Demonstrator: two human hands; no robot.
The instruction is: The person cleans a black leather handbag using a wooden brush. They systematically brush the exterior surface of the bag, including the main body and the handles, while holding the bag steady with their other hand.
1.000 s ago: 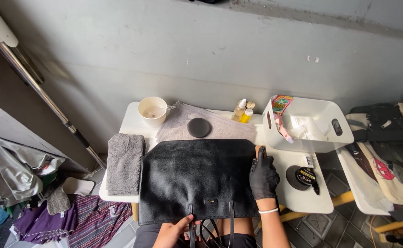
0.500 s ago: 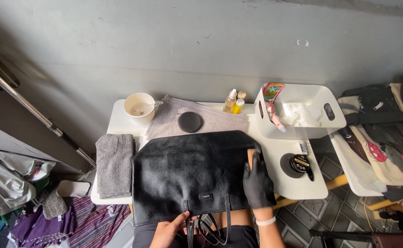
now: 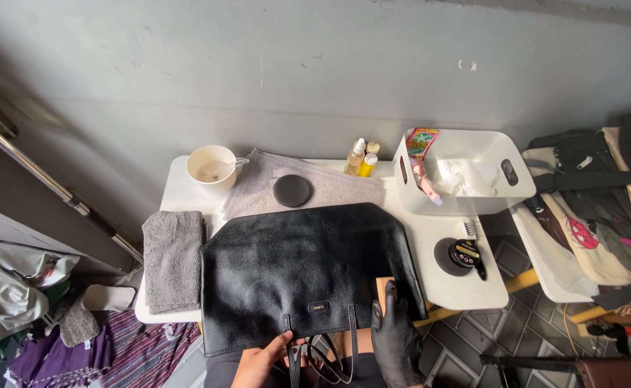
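A large black leather handbag (image 3: 308,269) lies flat on a small white table (image 3: 179,194), its straps hanging off the near edge. My bare left hand (image 3: 261,359) holds the bag's near rim by the straps. My right hand (image 3: 396,334), in a black glove, rests at the bag's near right corner, fingers on a tan wooden item (image 3: 382,287) that peeks out there. A round dark pad (image 3: 291,190) sits on a grey cloth (image 3: 330,188) behind the bag.
A white mug (image 3: 210,167), a folded grey towel (image 3: 173,259), two small bottles (image 3: 361,158), a white bin (image 3: 466,172) and an open polish tin with a small brush (image 3: 465,253) share the table. Clothes are piled at right (image 3: 602,194) and on the floor at left.
My gloved right hand slid down the bag's right side toward its near corner. My left hand stays at the straps. The view shifted slightly.
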